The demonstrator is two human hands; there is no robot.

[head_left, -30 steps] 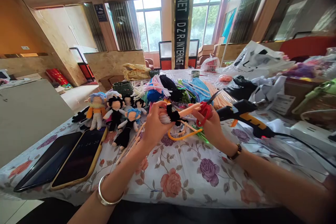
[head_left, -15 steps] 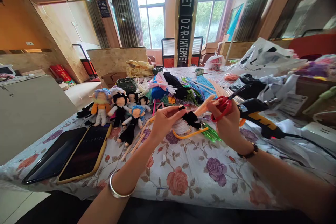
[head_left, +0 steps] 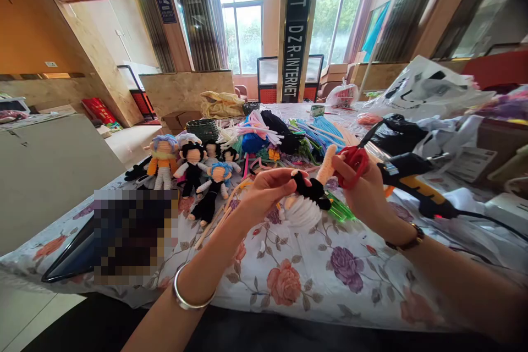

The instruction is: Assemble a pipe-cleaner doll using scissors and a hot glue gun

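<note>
White-haired doll (head_left: 312, 191): soft and fuzzy all over, a ribbed white tuft hanging lowest, a black middle part, and a peach limb, slim and rounded, poking upward; it is tipped head-down.
Where it sits: between the two hands, in front of the person, over the floral cloth (head_left: 313, 291).
Left hand (head_left: 266, 195): thumb and fingers pinched on the black part; a smooth, rigid silver bangle (head_left: 181, 298) rings the wrist.
Right hand (head_left: 365, 187): curled round the red-handled scissors (head_left: 353, 168), loops of hard plastic, dark blades angled up and away; its fingertips also meet the peach limb.
Gap between hands: they stand apart, bridged by the doll alone.
Green strips (head_left: 340, 209): thin and shiny, lying just beside the doll, under the right hand.
Glue gun (head_left: 414, 182): hard black and yellow body, red light glowing, crowding the right hand's outer side.
Bundled stems (head_left: 324, 133): straight, fuzzy, mostly pale blue here, heaped beyond the hands.
Other dolls (head_left: 192, 169): knobbly, yarn-like, clustered left of the left hand.
Dark slab (head_left: 76, 256): glossy, flat, partly behind a pixelated patch, near the cloth's left edge.
Near edge: wrinkled cloth printed with roses runs between the forearms to the person's lap.
</note>
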